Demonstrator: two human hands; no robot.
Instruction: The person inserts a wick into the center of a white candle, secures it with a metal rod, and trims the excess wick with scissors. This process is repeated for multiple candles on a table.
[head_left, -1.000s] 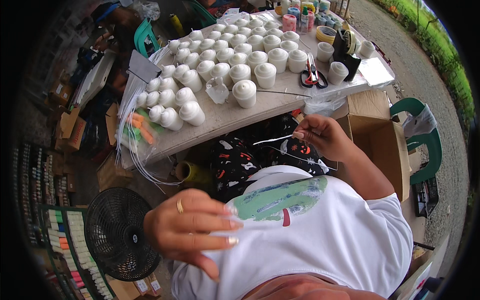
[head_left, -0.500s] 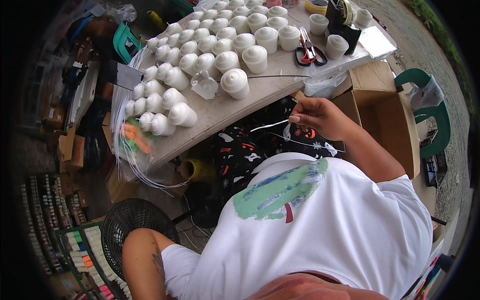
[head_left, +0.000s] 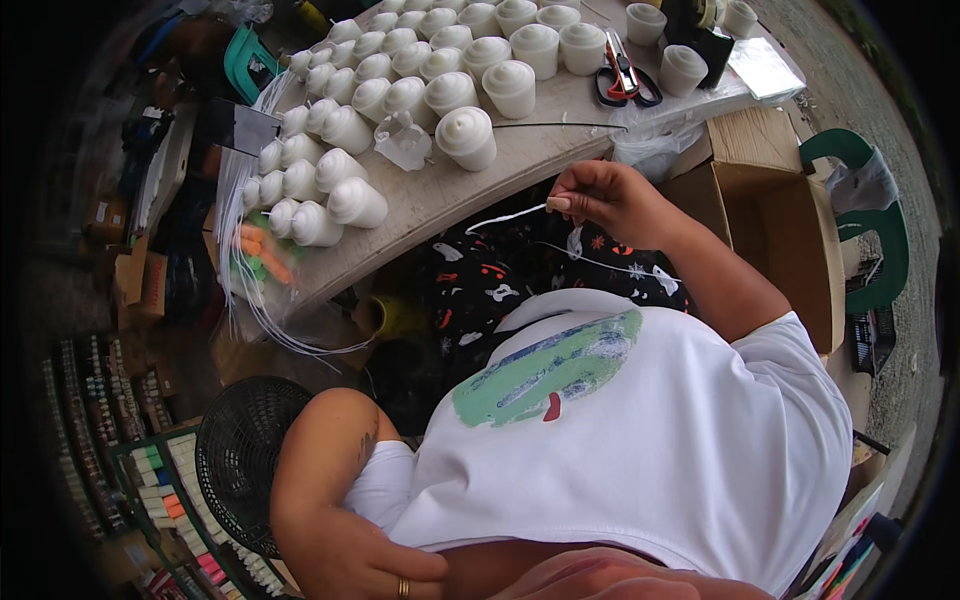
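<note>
I see my right hand (head_left: 610,200) held just off the near edge of the table (head_left: 560,150), fingers pinched shut on a thin white string (head_left: 505,217) that runs leftward from the fingertips over my dark patterned lap. My left hand (head_left: 375,565) is down by my hip at the bottom of the view, fingers curled loosely against my white shirt (head_left: 650,450) with a ring showing; it grips nothing. On the table, white cone-topped candles (head_left: 467,136) stand in rows toward the far edge, and some lie tipped over at the left edge. Red-handled scissors (head_left: 625,80) lie near the far right corner. A cardboard box (head_left: 790,230) sits beside the table's right end, and a black fan (head_left: 245,455) stands low on my left.
</note>
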